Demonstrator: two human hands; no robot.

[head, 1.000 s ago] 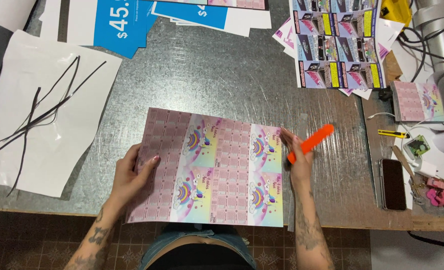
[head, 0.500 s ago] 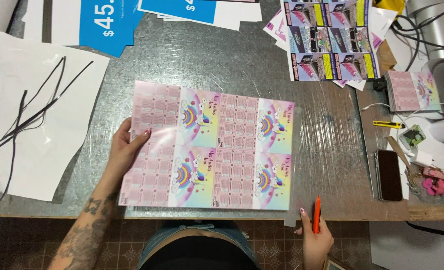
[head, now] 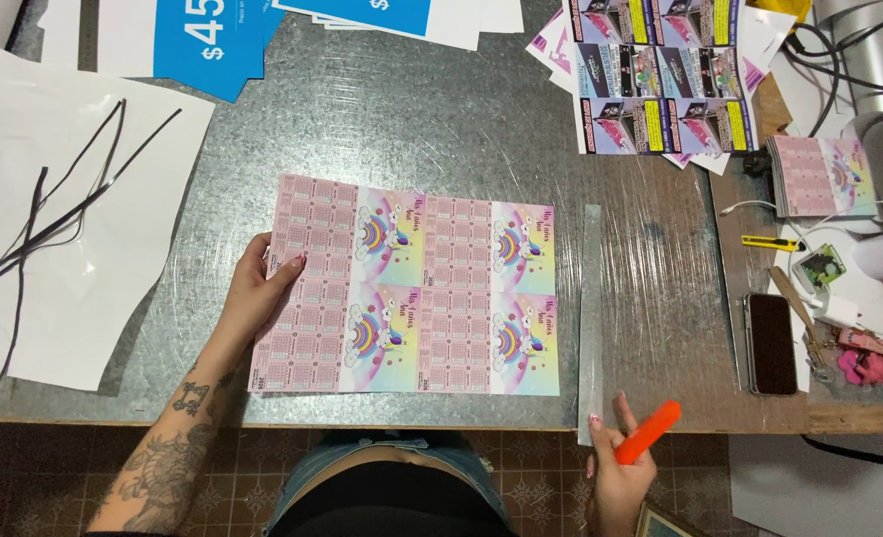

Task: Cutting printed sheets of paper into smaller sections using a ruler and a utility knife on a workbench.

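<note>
A printed sheet (head: 412,286) of pink calendar grids and rainbow pictures is laid flat on the metal worktop (head: 402,119), close to its near edge and roughly midway along it. The sheet is pinned at its left margin by the left hand (head: 261,290): the fingers are spread and pressed down on the paper with the thumb on top, seemingly so that the sheet is kept square and cannot slide.

A long metal ruler (head: 591,316) is set just beside the sheet's right edge, running from mid-table to the near edge, apparently as a straight guide for that margin.

The right hand (head: 618,475) is held off the near edge, below the ruler's lower end. Its fingers are closed around an orange cutter (head: 647,445), one fingertip touching the ruler's end, possibly to steady or align it.

Towards the right edge a dark phone (head: 771,343) and a small stack of cut calendars (head: 821,175) are kept aside. Near the left edge, black strips (head: 59,214) are left on a white sheet (head: 84,298).
</note>
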